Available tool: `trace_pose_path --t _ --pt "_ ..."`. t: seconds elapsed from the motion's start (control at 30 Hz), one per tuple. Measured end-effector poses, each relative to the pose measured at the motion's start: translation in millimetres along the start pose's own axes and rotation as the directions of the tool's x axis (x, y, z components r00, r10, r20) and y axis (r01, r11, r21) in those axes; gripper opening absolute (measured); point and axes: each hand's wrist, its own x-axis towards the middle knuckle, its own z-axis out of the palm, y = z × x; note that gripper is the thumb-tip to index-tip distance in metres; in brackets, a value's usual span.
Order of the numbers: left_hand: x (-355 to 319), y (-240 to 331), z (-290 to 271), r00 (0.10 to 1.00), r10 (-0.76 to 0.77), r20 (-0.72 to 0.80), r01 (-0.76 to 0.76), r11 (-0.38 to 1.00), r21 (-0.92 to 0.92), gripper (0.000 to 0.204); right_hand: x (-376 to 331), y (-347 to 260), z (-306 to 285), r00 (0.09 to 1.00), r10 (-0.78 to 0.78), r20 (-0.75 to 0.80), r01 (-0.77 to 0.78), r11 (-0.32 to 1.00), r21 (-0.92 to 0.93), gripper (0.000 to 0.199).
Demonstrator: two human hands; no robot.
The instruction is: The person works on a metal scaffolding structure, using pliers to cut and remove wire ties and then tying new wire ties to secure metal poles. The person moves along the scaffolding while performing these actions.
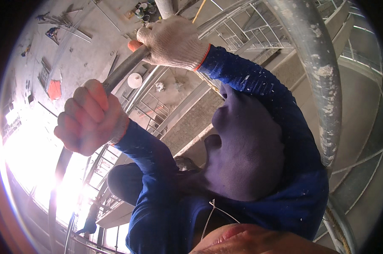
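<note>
Both my hands are wrapped round a curved grey metal pipe (pixel 125 71) that crosses the upper left of the head view. In a pale knitted work glove, my left hand (pixel 89 120) grips the pipe's lower stretch, fingers curled over it. Farther up, my right hand (pixel 171 43) closes round the same pipe; its glove has an orange cuff edge, and one finger shows bare or orange-tipped. Blue sleeves, the right one flecked with white, run back from both gloves. Part of the pipe is hidden under each hand.
A thick, paint-spotted pipe (pixel 322 80) curves down the right. Scaffold frames (pixel 255 36) and planks stand below me. On the floor far beneath lie an orange-red item (pixel 54 89), a round white object (pixel 134 80) and scattered poles. Strong light glares at the left.
</note>
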Motion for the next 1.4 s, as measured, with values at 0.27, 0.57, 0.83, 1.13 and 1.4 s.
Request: trace_pose_path --t 0.27,0.57,0.83,1.13,1.4 --pt "-9 -6 19 0.993 0.067 -0.094 -0.055 0.991 0.119 0.033 -6 -3 -20 0.999 -0.004 0.039 0.0 0.995 0.096 0.036" --pt "-17 -9 24 0.996 0.006 -0.091 -0.005 1.0 0.008 0.048 -19 0 -21 0.988 0.008 0.154 -0.039 0.979 0.199 0.033" --pt "-16 -32 10 0.999 0.026 -0.026 -0.03 0.986 -0.166 0.046 -23 14 -41 0.933 0.018 0.36 -0.1 0.972 0.211 0.034" --pt "7 -6 -12 0.998 0.036 -0.046 -0.034 0.998 0.044 0.043 55 -60 -165 0.933 -0.163 0.32 -0.002 0.889 0.459 0.044" --pt "-12 25 10 0.95 0.188 -0.25 -0.092 0.931 0.353 0.037 179 -113 -337 0.407 0.105 -0.907 -0.003 0.993 0.114 0.066"
